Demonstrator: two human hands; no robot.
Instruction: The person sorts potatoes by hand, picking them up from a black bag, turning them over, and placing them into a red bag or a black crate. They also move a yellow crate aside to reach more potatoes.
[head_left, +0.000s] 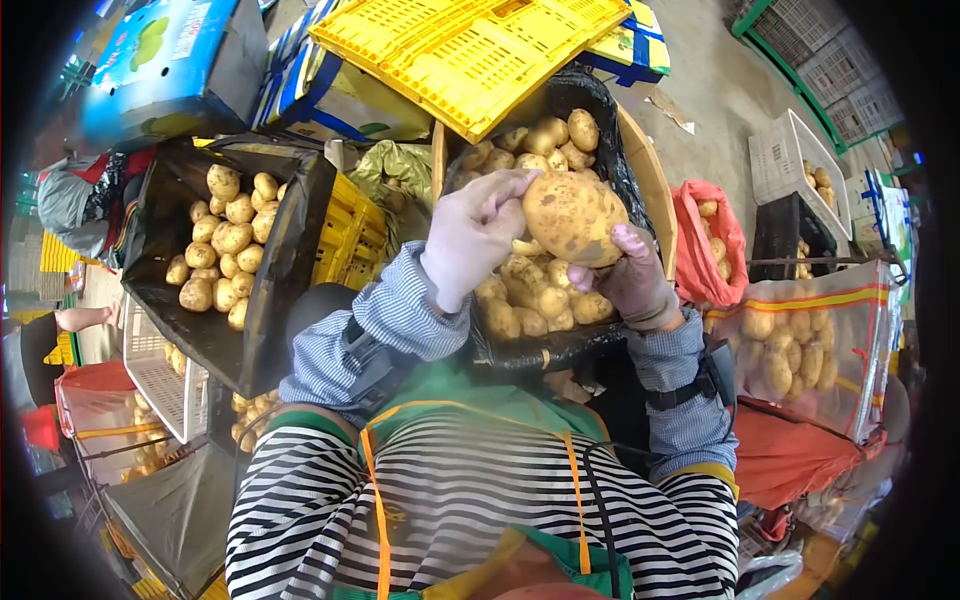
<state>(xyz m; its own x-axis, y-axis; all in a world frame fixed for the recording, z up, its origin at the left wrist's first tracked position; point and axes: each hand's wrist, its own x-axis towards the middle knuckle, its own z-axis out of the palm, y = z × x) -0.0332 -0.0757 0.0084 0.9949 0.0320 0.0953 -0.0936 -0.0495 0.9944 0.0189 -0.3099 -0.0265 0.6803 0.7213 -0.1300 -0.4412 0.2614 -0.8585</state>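
Observation:
A large potato [574, 217], pale yellow with brown patches, is held up between my two gloved hands. My left hand [472, 232] is closed, its thumb and fingers pinching the potato's left end. At the lower right of the potato, my right hand [637, 278] grips it with fingers and thumb. Directly beneath is a box lined with black plastic [480, 345], full of loose potatoes [535, 290]. Part of that pile is hidden behind my hands and the held potato.
Left stands a black-lined crate [285, 300] of potatoes. A yellow plastic crate [470, 50] overhangs the box's far end. Right are a red sack [690, 240] and a mesh bag [850, 350] with potatoes. Blue cartons [165, 60] stand far left; a person's arm [85, 318] shows at the left edge.

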